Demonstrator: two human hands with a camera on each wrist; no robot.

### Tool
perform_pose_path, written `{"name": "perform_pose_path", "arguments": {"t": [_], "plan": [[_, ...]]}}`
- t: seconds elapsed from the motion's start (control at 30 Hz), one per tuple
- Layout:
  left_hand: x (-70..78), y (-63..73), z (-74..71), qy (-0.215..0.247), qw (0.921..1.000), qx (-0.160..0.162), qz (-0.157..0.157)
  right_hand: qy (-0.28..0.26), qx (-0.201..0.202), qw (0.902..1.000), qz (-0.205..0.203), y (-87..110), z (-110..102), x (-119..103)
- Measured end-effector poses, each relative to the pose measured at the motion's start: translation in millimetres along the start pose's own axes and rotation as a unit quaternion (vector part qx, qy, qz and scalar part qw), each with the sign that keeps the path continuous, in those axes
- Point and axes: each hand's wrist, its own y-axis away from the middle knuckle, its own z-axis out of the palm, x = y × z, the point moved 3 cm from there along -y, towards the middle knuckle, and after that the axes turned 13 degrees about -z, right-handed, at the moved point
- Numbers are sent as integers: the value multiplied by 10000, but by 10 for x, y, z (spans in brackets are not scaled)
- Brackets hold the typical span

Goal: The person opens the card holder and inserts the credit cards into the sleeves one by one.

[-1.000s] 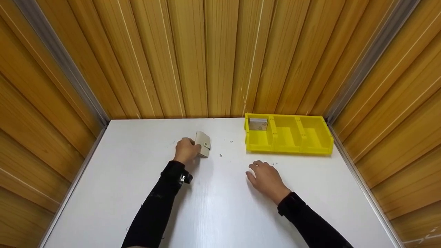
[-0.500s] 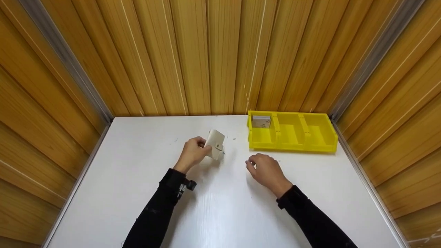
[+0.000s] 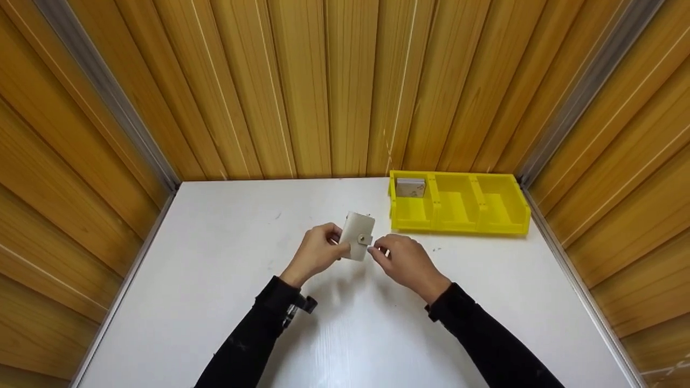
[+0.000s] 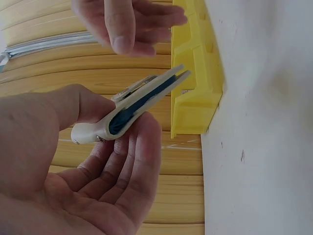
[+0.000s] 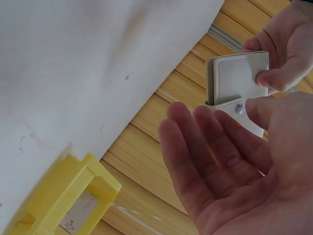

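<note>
A cream card holder (image 3: 356, 227) with a snap strap (image 5: 237, 106) is held off the white table, strap side to the right. My left hand (image 3: 315, 250) pinches its left edge, thumb in front and fingers behind. In the left wrist view, blue inner sleeves (image 4: 139, 106) show between the covers of the card holder (image 4: 83, 133). Just right of the strap is my right hand (image 3: 407, 261), its fingers loosely bent and holding nothing. The left wrist view shows a gap between that right hand (image 4: 142, 22) and the card holder.
A yellow bin (image 3: 458, 227) with three compartments stands at the table's back right. Its left compartment contains a small stack of printed cards (image 3: 411, 187). Wood-patterned walls (image 3: 302, 91) enclose the white table (image 3: 226, 231) at the back and sides.
My left hand has lifted the card holder from the table and carried it right, turning its front toward the head camera. My right hand has shifted slightly left, close to the strap.
</note>
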Motion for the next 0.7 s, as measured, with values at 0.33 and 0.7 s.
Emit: {"name": "perform_pose_path", "arguments": {"t": [0.33, 0.7], "plan": [[-57, 132, 240, 63, 9994, -332, 9, 211, -34, 9998, -44, -22, 90, 45], [-176, 195, 335, -109, 9994, -327, -55, 318, 28, 9991, -268, 14, 215, -6]]}}
